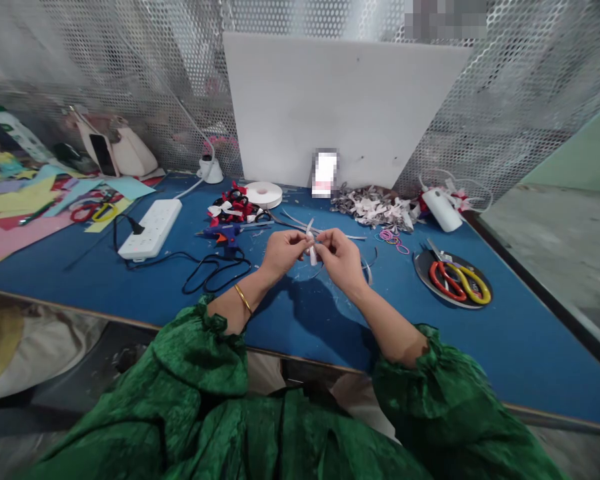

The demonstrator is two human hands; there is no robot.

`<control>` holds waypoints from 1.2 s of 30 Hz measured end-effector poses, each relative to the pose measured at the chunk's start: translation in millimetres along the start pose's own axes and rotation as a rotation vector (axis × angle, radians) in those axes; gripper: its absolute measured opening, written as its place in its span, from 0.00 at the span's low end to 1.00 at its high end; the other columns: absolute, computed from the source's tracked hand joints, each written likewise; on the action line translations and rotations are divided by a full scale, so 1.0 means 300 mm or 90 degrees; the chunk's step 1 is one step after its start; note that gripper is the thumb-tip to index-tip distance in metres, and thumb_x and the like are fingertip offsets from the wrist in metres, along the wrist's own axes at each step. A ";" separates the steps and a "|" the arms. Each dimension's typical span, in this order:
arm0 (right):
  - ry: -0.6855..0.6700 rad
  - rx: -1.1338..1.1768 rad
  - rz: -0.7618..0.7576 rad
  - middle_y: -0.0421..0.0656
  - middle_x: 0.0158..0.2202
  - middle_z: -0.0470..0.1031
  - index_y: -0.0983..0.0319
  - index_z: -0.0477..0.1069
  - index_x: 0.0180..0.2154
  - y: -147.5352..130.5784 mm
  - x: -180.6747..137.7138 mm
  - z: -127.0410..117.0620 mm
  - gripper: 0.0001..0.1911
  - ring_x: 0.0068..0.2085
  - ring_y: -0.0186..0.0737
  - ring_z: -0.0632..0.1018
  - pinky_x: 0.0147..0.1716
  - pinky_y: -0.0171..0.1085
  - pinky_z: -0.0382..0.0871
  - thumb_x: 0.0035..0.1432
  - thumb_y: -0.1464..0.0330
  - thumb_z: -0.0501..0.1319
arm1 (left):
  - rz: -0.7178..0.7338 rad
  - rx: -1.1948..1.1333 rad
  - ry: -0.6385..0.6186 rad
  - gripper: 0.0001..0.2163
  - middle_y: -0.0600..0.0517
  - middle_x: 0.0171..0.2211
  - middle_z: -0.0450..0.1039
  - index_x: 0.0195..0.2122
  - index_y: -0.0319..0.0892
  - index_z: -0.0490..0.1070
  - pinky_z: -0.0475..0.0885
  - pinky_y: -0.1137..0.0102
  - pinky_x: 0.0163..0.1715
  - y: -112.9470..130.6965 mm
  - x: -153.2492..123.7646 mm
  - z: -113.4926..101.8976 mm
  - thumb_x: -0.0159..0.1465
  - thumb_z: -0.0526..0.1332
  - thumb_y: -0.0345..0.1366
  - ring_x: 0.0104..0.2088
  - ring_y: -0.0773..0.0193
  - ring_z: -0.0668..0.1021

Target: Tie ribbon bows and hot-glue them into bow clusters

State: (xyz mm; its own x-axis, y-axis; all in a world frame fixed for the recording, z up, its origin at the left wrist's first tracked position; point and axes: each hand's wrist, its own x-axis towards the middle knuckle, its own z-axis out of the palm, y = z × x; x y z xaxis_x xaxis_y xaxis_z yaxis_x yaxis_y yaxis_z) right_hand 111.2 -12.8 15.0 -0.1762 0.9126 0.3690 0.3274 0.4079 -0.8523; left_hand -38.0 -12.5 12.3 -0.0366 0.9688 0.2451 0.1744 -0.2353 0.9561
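Observation:
Between my two hands, above the middle of the blue table, is a white ribbon (313, 255) with one end pointing up and another hanging down. My left hand (284, 252) pinches it from the left, thumb and forefinger together. From the right, my right hand (341, 257) pinches the same ribbon, fingertips close to those of the left. Whether it is knotted or folded at the fingertips I cannot make out. Strips of grey ribbon (293, 222) lie behind the hands. A blue glue gun (223, 233) rests left of my left hand.
A white power strip (153, 229) and black cable lie left, near coloured sheets (25, 207). Red and black bows (233, 205) sit beside a white ribbon roll (263, 195). A ribbon pile (375, 207), rubber bands (390, 237) and scissors (447, 281) on a black disc are right.

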 end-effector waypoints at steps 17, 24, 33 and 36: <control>-0.143 -0.031 -0.041 0.36 0.18 0.64 0.61 0.68 0.22 0.017 0.019 -0.019 0.14 0.23 0.33 0.64 0.25 0.34 0.53 0.57 0.62 0.58 | 0.022 0.108 -0.033 0.11 0.54 0.17 0.71 0.24 0.39 0.73 0.63 0.76 0.20 0.035 0.014 -0.043 0.59 0.60 0.39 0.18 0.70 0.70; -0.146 -0.032 -0.022 0.37 0.19 0.65 0.61 0.71 0.26 0.027 0.027 -0.026 0.13 0.23 0.34 0.65 0.25 0.34 0.54 0.60 0.63 0.55 | -0.068 -0.069 -0.148 0.14 0.51 0.20 0.74 0.28 0.37 0.76 0.63 0.74 0.17 0.041 0.016 -0.037 0.59 0.62 0.45 0.16 0.71 0.68; -0.106 -0.380 -0.255 0.46 0.27 0.71 0.62 0.71 0.29 -0.006 -0.023 0.010 0.12 0.28 0.39 0.67 0.31 0.38 0.55 0.61 0.73 0.51 | -0.020 -0.003 0.032 0.11 0.56 0.15 0.67 0.21 0.40 0.69 0.63 0.76 0.21 -0.008 0.000 0.019 0.56 0.63 0.40 0.17 0.72 0.69; -0.137 -0.396 -0.295 0.48 0.28 0.72 0.63 0.71 0.31 -0.009 -0.027 0.015 0.11 0.29 0.41 0.69 0.34 0.40 0.57 0.58 0.76 0.51 | -0.039 -0.021 0.029 0.11 0.57 0.14 0.66 0.21 0.40 0.69 0.63 0.76 0.20 -0.013 0.001 0.018 0.56 0.63 0.39 0.17 0.72 0.68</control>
State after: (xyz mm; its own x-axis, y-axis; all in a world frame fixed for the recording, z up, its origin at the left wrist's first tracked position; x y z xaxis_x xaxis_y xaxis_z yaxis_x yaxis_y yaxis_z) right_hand 107.7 -21.3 12.6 -0.5750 0.6468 0.5010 0.6233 0.7430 -0.2439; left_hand -33.5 -10.8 7.7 -0.0903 0.9771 0.1929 0.1375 -0.1796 0.9741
